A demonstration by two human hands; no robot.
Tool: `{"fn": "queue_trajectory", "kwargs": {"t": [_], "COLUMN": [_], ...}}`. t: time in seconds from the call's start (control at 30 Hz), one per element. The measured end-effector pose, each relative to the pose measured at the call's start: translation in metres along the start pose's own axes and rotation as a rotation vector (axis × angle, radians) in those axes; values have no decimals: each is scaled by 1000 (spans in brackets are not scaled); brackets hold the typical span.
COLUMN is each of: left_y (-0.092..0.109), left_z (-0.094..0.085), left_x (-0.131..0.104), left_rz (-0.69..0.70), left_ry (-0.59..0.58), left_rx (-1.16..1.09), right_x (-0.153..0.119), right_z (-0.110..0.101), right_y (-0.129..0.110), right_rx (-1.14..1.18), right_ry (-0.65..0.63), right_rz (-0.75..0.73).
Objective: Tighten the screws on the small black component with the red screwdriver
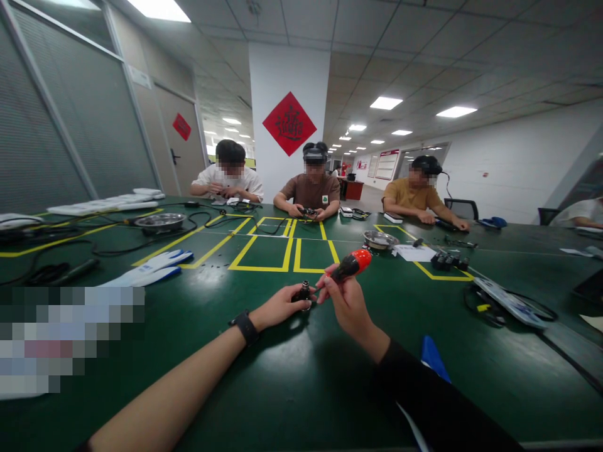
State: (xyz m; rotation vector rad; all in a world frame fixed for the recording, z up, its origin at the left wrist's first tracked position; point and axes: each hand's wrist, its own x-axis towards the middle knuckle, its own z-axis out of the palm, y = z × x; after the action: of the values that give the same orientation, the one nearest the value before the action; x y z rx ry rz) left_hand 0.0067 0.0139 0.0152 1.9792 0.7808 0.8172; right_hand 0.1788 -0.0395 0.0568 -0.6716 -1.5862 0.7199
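My left hand (277,307), with a dark band on the wrist, grips a small dark cylindrical part (305,290) with a shiny metal top, upright just above the green table. My right hand (349,304) is closed around a screwdriver (353,264) with a red and black handle. Its handle end points up and to the right. The tip end runs down toward the left hand's fingers, but whether it touches the dark part I cannot tell. Both hands are close together over the middle of the near table.
A metal bowl (380,239) stands ahead on the right, near white paper (414,253) and several black parts (452,261). Rightward lies a power strip (509,302); leftward are gloves (157,269), cables and another bowl (160,221). Several people sit across the table (211,370).
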Motion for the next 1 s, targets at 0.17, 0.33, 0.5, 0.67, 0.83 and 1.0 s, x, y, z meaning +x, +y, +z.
{"fn": "queue_trajectory", "kwargs": {"t": [0.17, 0.33, 0.5, 0.67, 0.83, 1.0], "left_y": [3, 1, -3, 0, 2, 1], "left_z": [-1, -1, 1, 1, 0, 1], "left_x": [-1, 0, 1, 0, 0, 0], "left_rz": [18, 40, 32, 8, -4, -24], "left_ry": [-2, -5, -9, 6, 5, 18], "left_rx": [57, 53, -13, 8, 16, 22], "right_x": [0, -1, -1, 0, 2, 4], "right_z": [0, 0, 0, 0, 2, 2], "right_y": [2, 3, 4, 5, 1, -5], "right_rx": [-13, -36, -28, 14, 205, 293], "right_ry": [0, -7, -7, -5, -17, -85], "right_rz": [15, 15, 15, 35, 116, 140]}}
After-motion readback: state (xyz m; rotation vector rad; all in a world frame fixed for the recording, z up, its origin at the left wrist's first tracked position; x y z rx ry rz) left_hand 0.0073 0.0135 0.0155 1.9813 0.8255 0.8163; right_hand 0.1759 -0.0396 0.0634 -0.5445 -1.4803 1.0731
